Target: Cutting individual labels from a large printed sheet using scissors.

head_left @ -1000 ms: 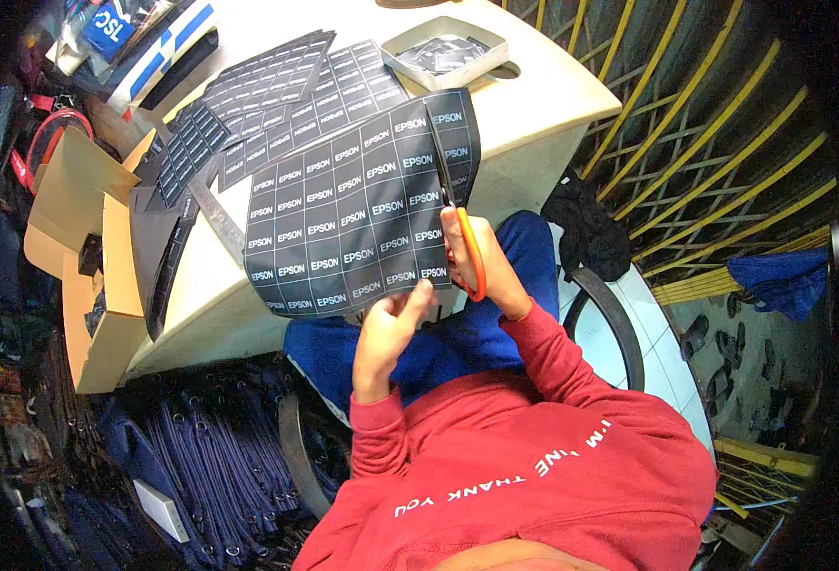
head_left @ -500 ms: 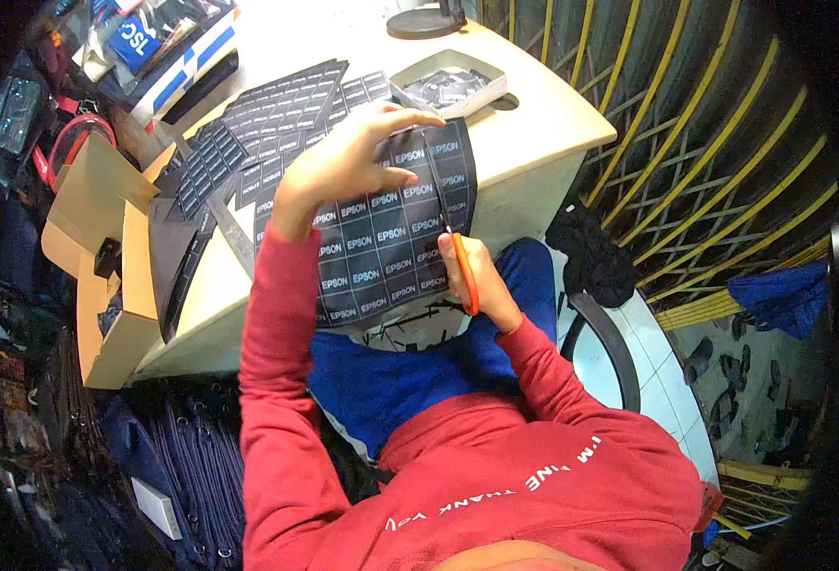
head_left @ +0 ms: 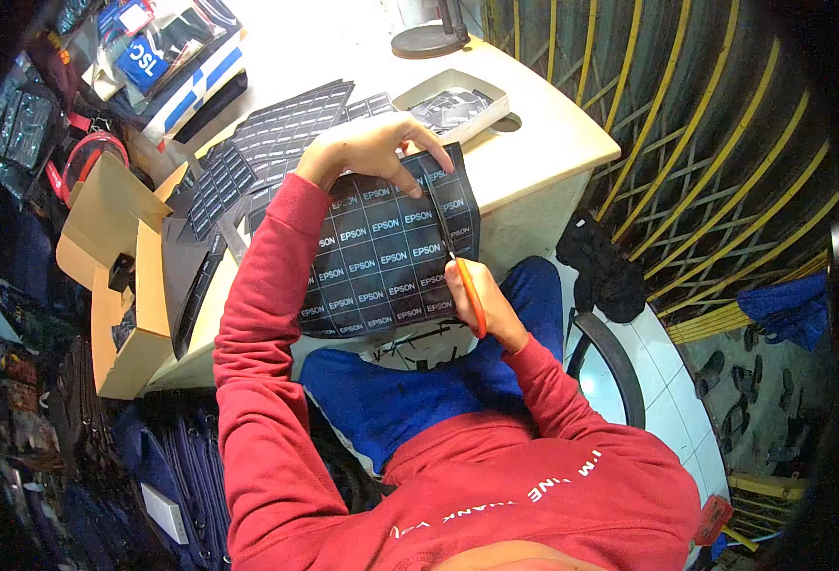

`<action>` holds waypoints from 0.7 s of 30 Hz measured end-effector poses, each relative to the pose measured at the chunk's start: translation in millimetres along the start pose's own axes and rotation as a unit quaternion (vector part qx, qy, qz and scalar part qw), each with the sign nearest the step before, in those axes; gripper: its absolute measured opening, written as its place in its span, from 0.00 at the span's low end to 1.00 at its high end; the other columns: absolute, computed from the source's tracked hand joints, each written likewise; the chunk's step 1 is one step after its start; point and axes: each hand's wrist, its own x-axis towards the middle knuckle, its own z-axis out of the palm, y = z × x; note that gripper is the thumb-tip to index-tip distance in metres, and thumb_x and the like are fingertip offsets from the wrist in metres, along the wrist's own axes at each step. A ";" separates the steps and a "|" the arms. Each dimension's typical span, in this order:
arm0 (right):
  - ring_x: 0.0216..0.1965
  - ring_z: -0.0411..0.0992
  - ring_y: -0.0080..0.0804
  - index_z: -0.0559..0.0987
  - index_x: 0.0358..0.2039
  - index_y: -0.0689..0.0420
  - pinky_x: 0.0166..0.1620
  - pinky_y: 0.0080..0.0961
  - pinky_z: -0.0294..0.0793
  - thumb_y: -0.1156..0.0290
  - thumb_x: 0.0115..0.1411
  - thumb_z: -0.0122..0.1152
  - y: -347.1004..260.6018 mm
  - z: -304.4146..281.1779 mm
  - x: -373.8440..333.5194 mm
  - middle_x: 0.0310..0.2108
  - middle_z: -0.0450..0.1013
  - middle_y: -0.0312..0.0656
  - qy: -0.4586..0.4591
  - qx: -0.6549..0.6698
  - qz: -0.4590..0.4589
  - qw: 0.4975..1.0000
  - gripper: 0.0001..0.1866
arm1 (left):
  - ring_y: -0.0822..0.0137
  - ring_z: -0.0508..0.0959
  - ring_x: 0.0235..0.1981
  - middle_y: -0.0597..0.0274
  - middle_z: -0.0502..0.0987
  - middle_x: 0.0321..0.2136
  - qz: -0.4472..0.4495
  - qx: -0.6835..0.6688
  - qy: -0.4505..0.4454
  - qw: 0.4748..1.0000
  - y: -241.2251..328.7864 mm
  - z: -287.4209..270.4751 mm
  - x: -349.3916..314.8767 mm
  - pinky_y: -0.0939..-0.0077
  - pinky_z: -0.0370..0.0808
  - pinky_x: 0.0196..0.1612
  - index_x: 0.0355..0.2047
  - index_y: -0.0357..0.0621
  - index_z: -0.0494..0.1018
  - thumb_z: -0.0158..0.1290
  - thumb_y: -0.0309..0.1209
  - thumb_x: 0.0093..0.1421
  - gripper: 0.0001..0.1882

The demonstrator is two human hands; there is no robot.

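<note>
A black sheet (head_left: 367, 257) printed with a grid of white-lettered labels hangs over the near table edge, above my lap. My left hand (head_left: 367, 157) holds it at the far edge, with bent thumb and forefinger on its upper face; the other fingers are partly hidden. In my right hand (head_left: 486, 303) are orange-handled scissors (head_left: 473, 295), gripped by the handles at the sheet's near right. Their dark blades run away from me along a label line, between the thumb and forefinger of my left hand.
More printed sheets (head_left: 291, 124) lie on the table behind. A shallow white box (head_left: 453, 105) of cut pieces and a round black base (head_left: 429, 40) stand farther back. An open cardboard box (head_left: 106, 228) is at left. Dark scraps (head_left: 419, 347) lie below the sheet; a yellow-barred folding gate (head_left: 714, 162) is at right.
My left hand has come down from spread fingers above the sheet onto its far right part. The sheet and scissors have shifted slightly, and the whole view has moved a little.
</note>
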 end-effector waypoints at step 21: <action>0.20 0.53 0.20 0.61 0.18 0.59 0.23 0.26 0.57 0.50 0.65 0.42 -0.6 -7.5 3.8 0.15 0.53 0.33 -0.019 0.021 -0.017 0.999 0.27 | 0.82 0.60 0.19 0.69 0.78 0.40 0.027 -0.061 -0.041 0.997 -13.8 5.3 5.6 0.86 0.58 0.19 0.45 0.53 0.76 0.68 0.30 0.37 0.29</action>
